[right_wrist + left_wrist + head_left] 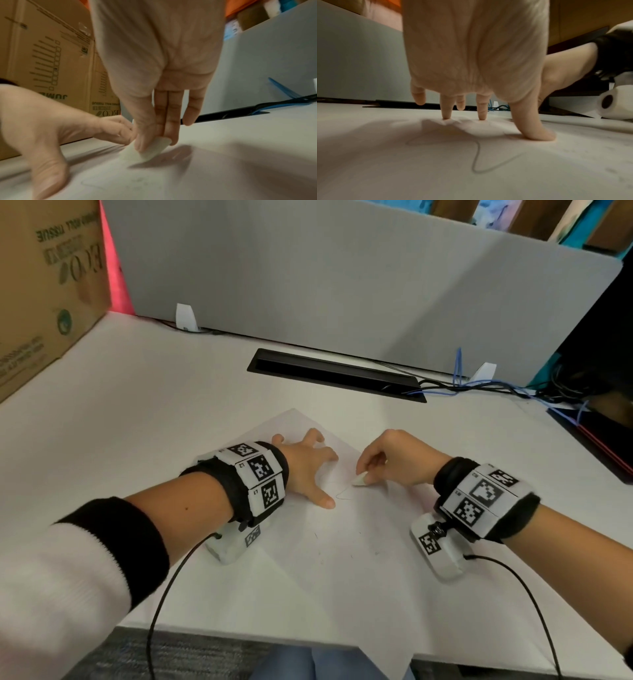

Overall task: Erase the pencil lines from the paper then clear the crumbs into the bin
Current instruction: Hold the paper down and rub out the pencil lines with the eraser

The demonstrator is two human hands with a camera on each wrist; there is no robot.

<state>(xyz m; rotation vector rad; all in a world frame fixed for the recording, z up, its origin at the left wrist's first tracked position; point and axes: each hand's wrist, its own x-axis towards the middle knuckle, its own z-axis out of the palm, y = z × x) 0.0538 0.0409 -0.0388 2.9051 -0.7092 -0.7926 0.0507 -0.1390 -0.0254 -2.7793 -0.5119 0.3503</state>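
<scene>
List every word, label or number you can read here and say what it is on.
"ECO": cardboard box, printed upside down.
"ROLL TISSUE": same box, upside down.
"L1", "L2": left wrist band.
Small print on the box and the right wrist band labels: too blurred to read.
Paper: pencil lines only, no text.

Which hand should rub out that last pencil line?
The right hand, probably: it already pinches the eraser beside the line, while the left hand is spread flat, pinning the paper.

Left hand (306, 465) palm down, fingers (482, 112) splayed and straight, tips pressing down. Right hand (394, 460) beside it, thumb and fingers (172, 121) pinching, tips pointed down.
</scene>
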